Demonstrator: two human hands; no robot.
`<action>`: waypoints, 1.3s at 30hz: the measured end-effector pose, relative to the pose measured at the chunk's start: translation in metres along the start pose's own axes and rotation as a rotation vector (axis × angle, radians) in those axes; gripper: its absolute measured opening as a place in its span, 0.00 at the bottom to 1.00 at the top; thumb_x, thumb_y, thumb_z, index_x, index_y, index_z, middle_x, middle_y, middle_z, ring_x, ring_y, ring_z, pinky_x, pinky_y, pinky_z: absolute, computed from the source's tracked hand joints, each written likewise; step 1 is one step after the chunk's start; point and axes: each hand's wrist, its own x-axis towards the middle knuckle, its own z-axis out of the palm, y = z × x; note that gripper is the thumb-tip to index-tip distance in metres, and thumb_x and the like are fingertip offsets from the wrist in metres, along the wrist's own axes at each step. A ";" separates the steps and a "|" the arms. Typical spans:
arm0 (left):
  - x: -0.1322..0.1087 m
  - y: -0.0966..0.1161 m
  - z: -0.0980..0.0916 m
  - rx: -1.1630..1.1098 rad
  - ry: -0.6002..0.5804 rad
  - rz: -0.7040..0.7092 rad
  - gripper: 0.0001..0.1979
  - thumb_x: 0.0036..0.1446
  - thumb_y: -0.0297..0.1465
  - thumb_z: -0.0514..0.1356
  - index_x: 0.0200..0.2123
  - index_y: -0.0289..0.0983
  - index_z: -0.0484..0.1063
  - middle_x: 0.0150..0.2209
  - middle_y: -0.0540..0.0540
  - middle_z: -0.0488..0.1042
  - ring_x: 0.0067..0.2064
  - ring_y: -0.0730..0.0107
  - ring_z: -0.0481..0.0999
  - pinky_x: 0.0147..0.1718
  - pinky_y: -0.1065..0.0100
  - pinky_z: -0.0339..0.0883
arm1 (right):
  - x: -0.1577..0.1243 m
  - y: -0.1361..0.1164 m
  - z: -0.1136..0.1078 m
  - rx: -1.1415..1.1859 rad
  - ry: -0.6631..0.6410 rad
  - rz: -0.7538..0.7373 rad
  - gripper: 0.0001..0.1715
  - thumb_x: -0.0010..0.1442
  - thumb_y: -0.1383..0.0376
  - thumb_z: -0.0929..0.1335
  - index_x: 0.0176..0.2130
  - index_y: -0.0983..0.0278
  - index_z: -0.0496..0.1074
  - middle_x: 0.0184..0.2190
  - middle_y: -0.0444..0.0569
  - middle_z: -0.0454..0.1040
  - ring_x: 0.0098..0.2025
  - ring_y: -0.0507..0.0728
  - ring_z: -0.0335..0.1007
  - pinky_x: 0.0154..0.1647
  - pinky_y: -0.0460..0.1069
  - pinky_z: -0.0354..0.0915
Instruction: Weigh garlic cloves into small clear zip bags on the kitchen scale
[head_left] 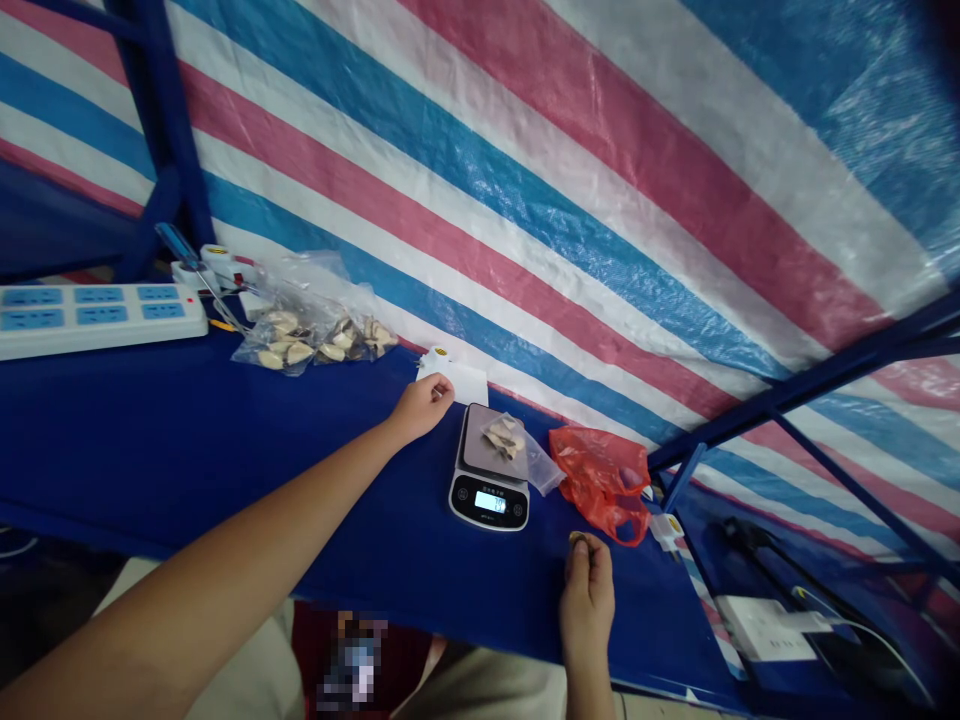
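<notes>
A kitchen scale (489, 500) with a lit display stands on the blue table. On its plate lies a small clear plastic bag (540, 464) with pale, dark-edged slices (504, 438). My left hand (426, 408) is closed with its fingertips together, left of the scale and beside a white card (469, 382); what it pinches, if anything, is hidden. Near the table's front, right of the scale, my right hand (589, 590) pinches a small tan and dark piece (579, 539), partly covered by the fingers. A crumpled red plastic bag (600, 475) lies behind it.
Clear bags (315, 320) with more pale slices sit at the back left, near a blue-handled screwdriver (178, 245) and a white power strip (105, 318). A white plug (667, 530) lies at the right edge. Striped sheeting (480, 200) and blue frame bars (810, 370) border the table.
</notes>
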 end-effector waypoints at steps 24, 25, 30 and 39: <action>0.000 -0.002 0.001 0.008 0.004 0.008 0.05 0.53 0.34 0.58 0.31 0.40 0.72 0.30 0.49 0.77 0.32 0.67 0.73 0.36 0.66 0.68 | -0.001 -0.008 -0.001 -0.031 -0.008 0.082 0.34 0.53 0.40 0.72 0.44 0.64 0.78 0.40 0.55 0.81 0.37 0.60 0.76 0.43 0.53 0.70; 0.000 -0.002 0.001 0.007 0.002 0.009 0.05 0.53 0.34 0.58 0.31 0.40 0.72 0.30 0.49 0.77 0.32 0.67 0.73 0.35 0.66 0.68 | -0.001 -0.008 -0.001 -0.049 0.000 0.077 0.34 0.53 0.40 0.72 0.44 0.64 0.79 0.40 0.55 0.81 0.38 0.61 0.76 0.42 0.53 0.70; 0.000 -0.003 0.001 0.008 -0.003 0.020 0.06 0.53 0.35 0.58 0.31 0.40 0.72 0.30 0.48 0.77 0.32 0.66 0.74 0.36 0.66 0.68 | -0.002 -0.014 0.001 0.016 0.009 0.112 0.32 0.50 0.41 0.75 0.41 0.64 0.77 0.31 0.50 0.79 0.29 0.57 0.71 0.31 0.50 0.67; 0.000 -0.003 0.001 0.006 -0.017 0.027 0.05 0.53 0.34 0.58 0.31 0.39 0.72 0.31 0.48 0.77 0.33 0.67 0.74 0.36 0.66 0.68 | 0.043 -0.055 0.031 0.226 -0.067 0.112 0.29 0.41 0.48 0.80 0.34 0.65 0.76 0.29 0.50 0.79 0.30 0.57 0.75 0.35 0.51 0.73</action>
